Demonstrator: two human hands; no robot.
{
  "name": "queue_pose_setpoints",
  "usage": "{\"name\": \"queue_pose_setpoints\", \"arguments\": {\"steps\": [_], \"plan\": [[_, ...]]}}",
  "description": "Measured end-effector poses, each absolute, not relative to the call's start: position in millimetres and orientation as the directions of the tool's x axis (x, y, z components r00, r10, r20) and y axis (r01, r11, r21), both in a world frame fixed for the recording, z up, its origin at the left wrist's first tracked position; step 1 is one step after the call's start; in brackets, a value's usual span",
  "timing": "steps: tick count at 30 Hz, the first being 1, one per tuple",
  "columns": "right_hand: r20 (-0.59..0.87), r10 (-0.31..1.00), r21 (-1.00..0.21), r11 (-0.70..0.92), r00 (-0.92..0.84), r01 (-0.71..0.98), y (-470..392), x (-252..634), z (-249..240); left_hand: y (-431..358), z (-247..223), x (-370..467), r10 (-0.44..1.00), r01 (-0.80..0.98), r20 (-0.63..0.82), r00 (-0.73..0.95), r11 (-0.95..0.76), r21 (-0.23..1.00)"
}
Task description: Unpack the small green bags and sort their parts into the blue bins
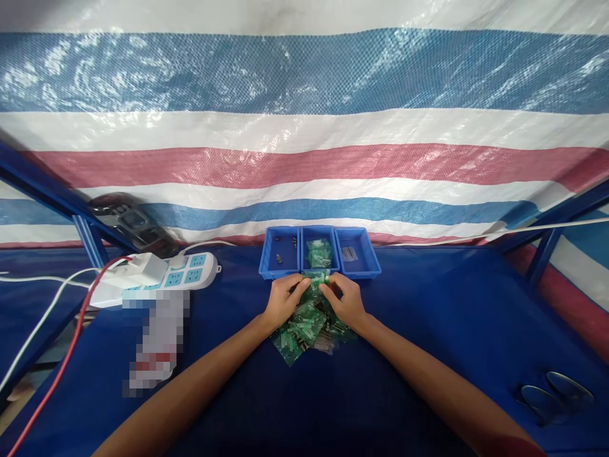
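Fingers [299, 291] of the left hand [281, 301] and right hand [349, 301] pinched nearly together, one hand at each side of a small green plastic packet [315, 280], thumbs toward the wearer. Two-sided grip probably keeps the limp film taut and level. Packet held just in front of the middle blue bin [318, 232], over a loose heap of similar packets [304, 324] on the blue tabletop [428, 292]; heap sits between the forearms, presumably for short reach. Three bins stand side by side, likely to keep kinds apart: more green packets [318, 255] in the middle one, a few small dark metal pieces [279, 259] in the left bin [288, 249], a clear packet [349, 254] in the right bin [366, 249]. Hands hide part of the heap. Well off to the left: power strip [194, 274], red cable [78, 320], blurred-out package [162, 339]. Glasses [540, 400] far right, away from the hands. Striped tarpaulin [304, 168] hangs close behind the bins, limiting space there.
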State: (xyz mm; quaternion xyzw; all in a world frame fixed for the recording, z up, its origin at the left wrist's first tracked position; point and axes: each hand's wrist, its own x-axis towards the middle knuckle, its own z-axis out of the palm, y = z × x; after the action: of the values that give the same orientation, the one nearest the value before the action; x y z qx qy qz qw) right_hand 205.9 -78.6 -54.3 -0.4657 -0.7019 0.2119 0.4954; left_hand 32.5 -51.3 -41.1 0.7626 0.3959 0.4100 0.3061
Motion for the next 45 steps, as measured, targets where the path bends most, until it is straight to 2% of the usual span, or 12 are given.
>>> {"name": "queue_pose_setpoints", "arguments": {"steps": [8, 17, 25, 32, 39, 45], "plan": [[0.615, 0.780, -0.649, 0.583, -0.114, 0.489, -78.4, 205.6, -60.9, -52.9, -45.8, 32.8, 0.832, 0.432, 0.410, 0.373, -0.547, 0.717], [0.636, 0.767, -0.630, 0.580, -0.085, 0.515, -77.6, 205.6, -61.5, -57.0, -48.0, 32.6, 0.788, 0.450, 0.444, 0.427, -0.611, 0.651], [0.654, 0.745, -0.623, 0.630, -0.134, 0.464, -78.8, 206.8, -61.3, -56.3, -47.8, 33.4, 0.798, 0.418, 0.449, 0.401, -0.596, 0.686], [0.605, 0.786, -0.680, 0.594, -0.127, 0.430, -78.3, 205.4, -58.7, -55.8, -43.2, 31.6, 0.750, 0.351, 0.492, 0.442, -0.650, 0.674], [0.644, 0.756, -0.632, 0.611, -0.115, 0.476, -77.9, 204.0, -59.1, -57.1, -43.3, 31.7, 0.821, 0.406, 0.429, 0.377, -0.563, 0.720], [0.694, 0.714, -0.603, 0.646, -0.091, 0.469, -79.9, 204.4, -57.8, -58.1, -42.3, 32.7, 0.796, 0.387, 0.470, 0.382, -0.599, 0.701]]}}
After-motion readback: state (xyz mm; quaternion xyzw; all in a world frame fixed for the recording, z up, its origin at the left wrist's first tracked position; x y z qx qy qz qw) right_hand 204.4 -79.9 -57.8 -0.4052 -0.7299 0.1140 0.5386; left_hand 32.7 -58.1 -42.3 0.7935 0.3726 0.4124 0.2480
